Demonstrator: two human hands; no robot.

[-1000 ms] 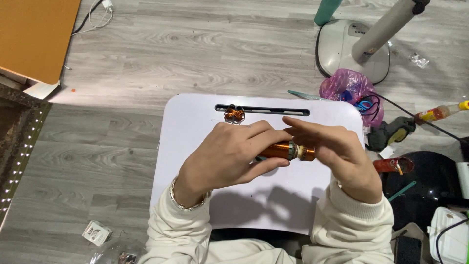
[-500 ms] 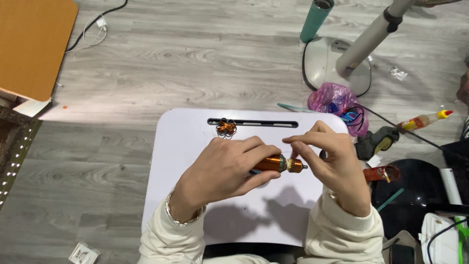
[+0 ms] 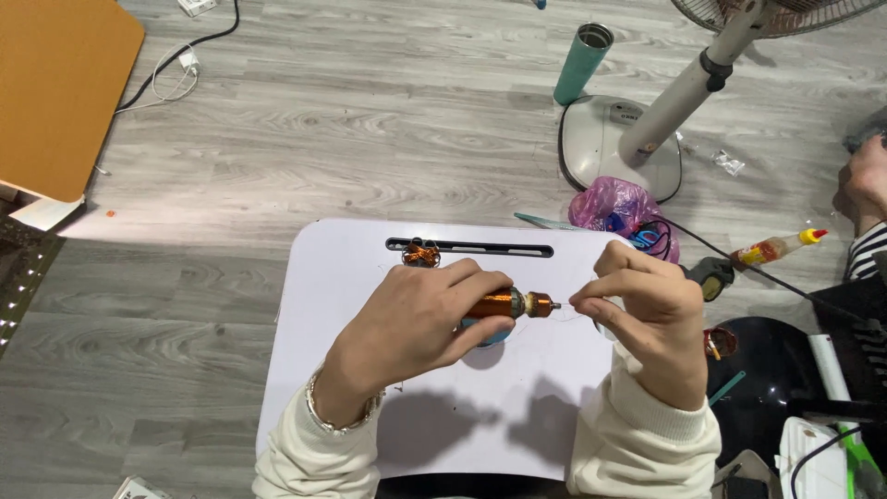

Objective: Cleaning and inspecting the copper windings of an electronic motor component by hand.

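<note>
My left hand (image 3: 420,323) grips a small motor rotor (image 3: 508,303) wound with copper wire, its metal shaft pointing right. My right hand (image 3: 647,319) sits just right of the shaft tip, thumb and forefinger pinched on a thin wire that runs from the rotor. Both hands hover over a white lap table (image 3: 342,305). A small tangle of copper wire (image 3: 422,253) lies on the table by its black slot (image 3: 471,248).
A standing fan's base (image 3: 601,148) and pole rise at the upper right, with a teal tumbler (image 3: 582,63) beside it. A pink plastic bag (image 3: 614,205), a glue bottle (image 3: 771,248) and cables lie right of the table. An orange board (image 3: 60,92) lies at the upper left. Another person's foot (image 3: 864,180) shows at the right edge.
My right hand has drawn away from the rotor to the right, pulling the thin wire out. The view has shifted, showing more floor and the fan.
</note>
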